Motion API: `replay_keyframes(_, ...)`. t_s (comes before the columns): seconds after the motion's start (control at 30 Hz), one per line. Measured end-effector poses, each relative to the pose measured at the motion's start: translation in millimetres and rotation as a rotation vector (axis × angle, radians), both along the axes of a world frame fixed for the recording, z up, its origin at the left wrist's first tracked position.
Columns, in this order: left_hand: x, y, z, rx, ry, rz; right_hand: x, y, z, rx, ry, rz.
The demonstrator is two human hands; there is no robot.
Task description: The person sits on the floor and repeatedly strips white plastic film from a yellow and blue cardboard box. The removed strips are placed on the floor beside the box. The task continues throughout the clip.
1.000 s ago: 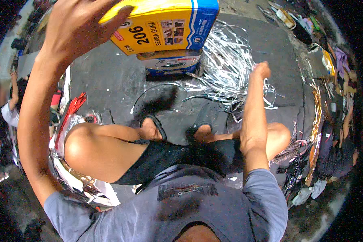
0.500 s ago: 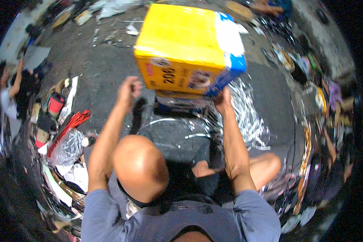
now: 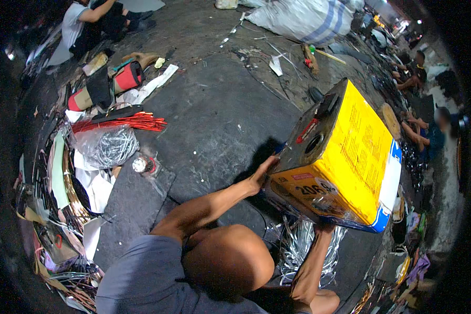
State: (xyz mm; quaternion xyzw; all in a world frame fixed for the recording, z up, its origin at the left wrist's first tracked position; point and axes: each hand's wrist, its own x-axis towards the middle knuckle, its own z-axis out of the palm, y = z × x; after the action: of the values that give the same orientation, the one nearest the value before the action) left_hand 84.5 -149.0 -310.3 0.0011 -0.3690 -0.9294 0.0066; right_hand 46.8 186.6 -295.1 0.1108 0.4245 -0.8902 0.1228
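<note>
A large square yellow and blue metal can (image 3: 357, 152) is tilted in front of me on the right. Its dark, worn top faces up and left and shows a round hole and a red mark. My left hand (image 3: 265, 170) presses on the can's left edge, its fingertips partly hidden behind it. From below, my right hand (image 3: 324, 228) supports the can's lower side; most of its fingers are out of sight. Shiny silver strips (image 3: 297, 251) lie in a loose heap under the can, beside my right forearm.
A dark mat (image 3: 214, 115) covers the floor. At left lie red wires (image 3: 141, 122), a clear bag of silver wire (image 3: 107, 146), a small capped container (image 3: 144, 165) and scraps. A white sack (image 3: 298, 21) lies far off. People sit at far left (image 3: 83, 23) and right (image 3: 439, 128).
The can has turned and tilted, bringing its holed top into sight. My left hand, apart from it before, now touches its edge. The whole view has swung, shifting the surroundings.
</note>
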Motion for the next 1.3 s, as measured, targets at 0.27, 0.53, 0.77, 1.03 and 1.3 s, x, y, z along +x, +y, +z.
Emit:
replay_keyframes(0.27,-12,-89,43,0.031,-0.242,0.35,-99,-119,28,-0.048,0.312,0.487)
replay_keyframes(0.53,-43,-252,39,0.062,-0.044,0.803,-260,-380,15,0.027,0.054,0.482)
replay_keyframes(0.77,-60,-350,41,0.005,0.02,1.125,-338,-580,-8,-0.059,0.145,0.902)
replay_keyframes(1.03,-59,-396,18,0.091,-0.048,1.221,-314,-648,31,0.148,0.2,0.999)
replay_keyframes(1.3,-65,-390,28,0.2,0.015,1.254,-319,-656,14,0.015,0.166,0.864)
